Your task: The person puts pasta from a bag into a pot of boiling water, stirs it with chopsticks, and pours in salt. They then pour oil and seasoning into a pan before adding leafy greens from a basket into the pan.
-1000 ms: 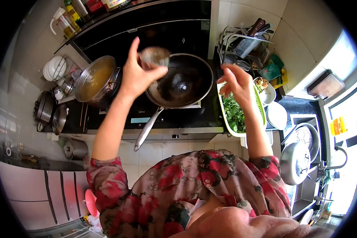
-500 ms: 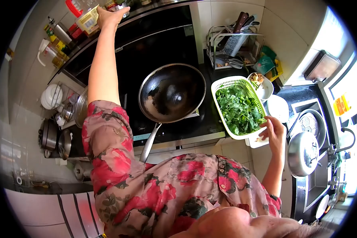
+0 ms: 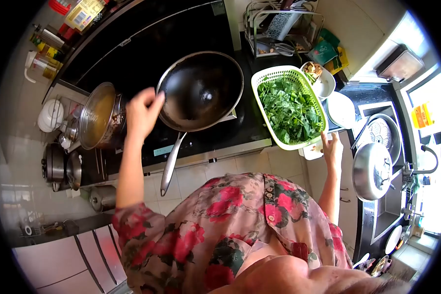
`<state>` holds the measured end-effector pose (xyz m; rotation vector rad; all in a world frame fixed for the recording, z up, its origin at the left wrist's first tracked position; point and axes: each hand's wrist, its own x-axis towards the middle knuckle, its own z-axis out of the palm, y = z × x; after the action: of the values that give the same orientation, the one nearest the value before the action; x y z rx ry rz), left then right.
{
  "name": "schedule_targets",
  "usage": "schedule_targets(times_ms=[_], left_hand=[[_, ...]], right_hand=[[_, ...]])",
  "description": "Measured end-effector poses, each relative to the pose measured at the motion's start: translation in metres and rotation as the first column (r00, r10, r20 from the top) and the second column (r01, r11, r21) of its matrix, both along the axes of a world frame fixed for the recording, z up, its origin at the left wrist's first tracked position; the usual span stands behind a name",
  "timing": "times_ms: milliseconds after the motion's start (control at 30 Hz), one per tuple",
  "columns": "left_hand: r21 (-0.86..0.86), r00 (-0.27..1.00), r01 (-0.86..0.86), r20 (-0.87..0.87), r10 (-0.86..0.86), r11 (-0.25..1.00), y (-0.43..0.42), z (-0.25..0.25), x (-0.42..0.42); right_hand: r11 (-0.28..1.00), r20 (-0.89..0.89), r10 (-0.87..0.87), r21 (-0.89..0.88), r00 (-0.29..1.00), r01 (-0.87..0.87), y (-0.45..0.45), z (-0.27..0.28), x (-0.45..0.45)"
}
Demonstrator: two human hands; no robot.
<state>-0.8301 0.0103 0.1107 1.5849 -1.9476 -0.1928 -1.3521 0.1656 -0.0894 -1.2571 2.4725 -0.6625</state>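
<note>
A dark wok sits on the black stove, its metal handle pointing towards me. My left hand is over the stove at the wok's left rim. Motion smears its fingers, so I cannot see whether anything is in them. At the near right corner of a green-white basket, my right hand has its fingers slightly apart. Whether the fingertips touch the rim is unclear. Chopped leafy greens fill the basket.
Left of the wok stands a pot with a glass lid. Bowls and a knife rack are beyond the basket. A metal lid and pan lie by the sink at right. Bottles line the back left.
My left hand has come back from the containers on the back shelf to the wok's left side. My right hand stays beside the basket. The view has shifted, uncovering the lidded pot.
</note>
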Motion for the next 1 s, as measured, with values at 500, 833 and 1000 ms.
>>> schedule_targets(times_ms=[500,833,1000], left_hand=[[0.537,0.241,0.755,-0.761,0.602,0.376,0.124,-0.093,-0.008],[0.547,0.313,0.64,-0.827,0.467,0.54,0.143,-0.138,-0.031],[0.425,0.181,0.721,-0.878,0.443,0.547,0.15,-0.152,-0.035]], right_hand=[[0.986,0.941,-0.036,-0.02,0.337,0.163,-0.024,-0.044,-0.003],[0.989,0.963,0.028,-0.066,0.27,0.131,-0.021,-0.044,0.006],[0.958,0.968,0.01,-0.081,0.251,0.275,-0.023,-0.048,0.016]])
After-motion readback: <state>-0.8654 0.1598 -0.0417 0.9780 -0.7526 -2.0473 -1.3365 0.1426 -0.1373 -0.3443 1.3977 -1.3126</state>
